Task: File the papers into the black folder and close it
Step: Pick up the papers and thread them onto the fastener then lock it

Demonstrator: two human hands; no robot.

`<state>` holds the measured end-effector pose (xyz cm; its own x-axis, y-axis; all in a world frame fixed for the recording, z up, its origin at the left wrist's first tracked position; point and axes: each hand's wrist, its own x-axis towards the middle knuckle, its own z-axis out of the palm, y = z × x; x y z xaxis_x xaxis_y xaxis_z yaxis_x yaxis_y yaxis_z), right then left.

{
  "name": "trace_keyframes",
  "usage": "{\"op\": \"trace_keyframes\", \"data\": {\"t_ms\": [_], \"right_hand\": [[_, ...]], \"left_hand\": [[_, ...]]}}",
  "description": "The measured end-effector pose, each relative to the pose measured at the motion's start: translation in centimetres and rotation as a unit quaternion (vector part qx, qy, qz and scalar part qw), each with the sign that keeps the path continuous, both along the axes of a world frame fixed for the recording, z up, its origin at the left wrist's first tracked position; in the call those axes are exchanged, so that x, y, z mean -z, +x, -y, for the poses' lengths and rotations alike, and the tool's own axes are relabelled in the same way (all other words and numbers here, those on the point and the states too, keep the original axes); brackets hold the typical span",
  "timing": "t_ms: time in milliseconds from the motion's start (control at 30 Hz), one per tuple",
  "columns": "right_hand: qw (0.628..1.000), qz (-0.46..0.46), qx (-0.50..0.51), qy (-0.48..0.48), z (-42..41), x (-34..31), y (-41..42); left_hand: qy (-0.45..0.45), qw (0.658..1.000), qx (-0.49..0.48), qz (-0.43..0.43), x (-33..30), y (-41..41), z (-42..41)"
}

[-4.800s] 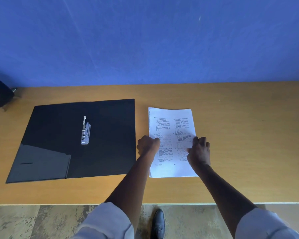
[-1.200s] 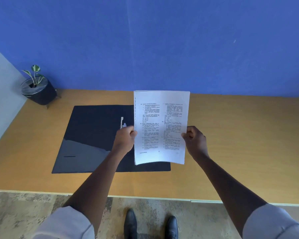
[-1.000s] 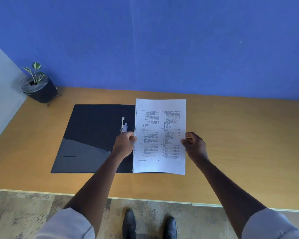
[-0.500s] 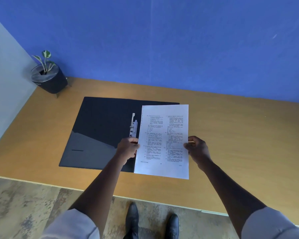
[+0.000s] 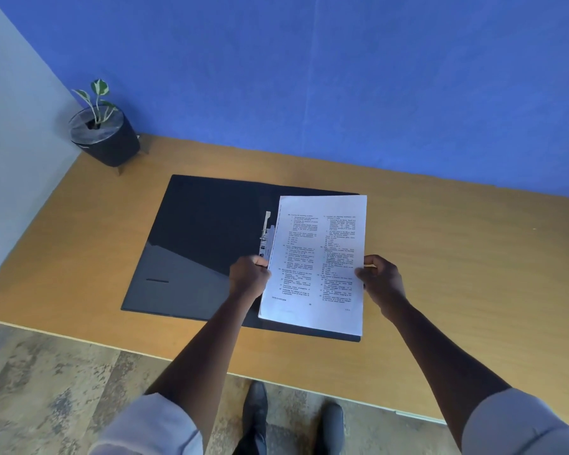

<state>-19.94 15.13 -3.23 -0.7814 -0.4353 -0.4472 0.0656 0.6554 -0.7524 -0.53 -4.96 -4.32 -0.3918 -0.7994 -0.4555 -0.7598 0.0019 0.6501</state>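
Fingers: those of the left hand curled round the left edge of the papers, gripping it at about mid-height; those of the right hand curled round the right edge, thumb on the printed face, gripping likewise

Papers: white sheets, top one printed in two columns of small text, too small to read; a row of fine perforations down the left margin; held over the right half of the folder, tilted slightly, the near edge close to the folder's near edge; whether the sheets touch the folder surface cannot be told

Black folder: lying open and flat on the table, left of centre; left half bare, with a glossy inner pocket at its near corner bearing a short dark slit; right half largely covered by the papers

Metal clip: silver filing mechanism at the folder's spine, its lever raised toward the far side; just beside the left margin of the papers and just above the left hand

Table: wooden, light brown, set against a blue wall

Potted plant: dark round pot with a small green-and-white sprig, at the far left corner of the table, well apart from the folder

Person: pale sleeves pushed up on both arms; two dark shoes on a mottled floor below the table edge
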Motion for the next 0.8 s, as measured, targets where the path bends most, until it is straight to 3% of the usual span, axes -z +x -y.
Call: {"op": "trace_keyframes", "data": {"t_ms": [500, 800], "right_hand": [[0.999, -0.027, -0.016, 0.02, 2.1, 0.2, 0.3], [0.996, -0.076, -0.001, 0.038, 2.5, 1.0, 0.9]], "left_hand": [[-0.104, 0.993, 0.042, 0.04, 0.0, 0.6, -0.3], [-0.149, 0.988, 0.048, 0.018, 0.4, 1.0, -1.0]]}}
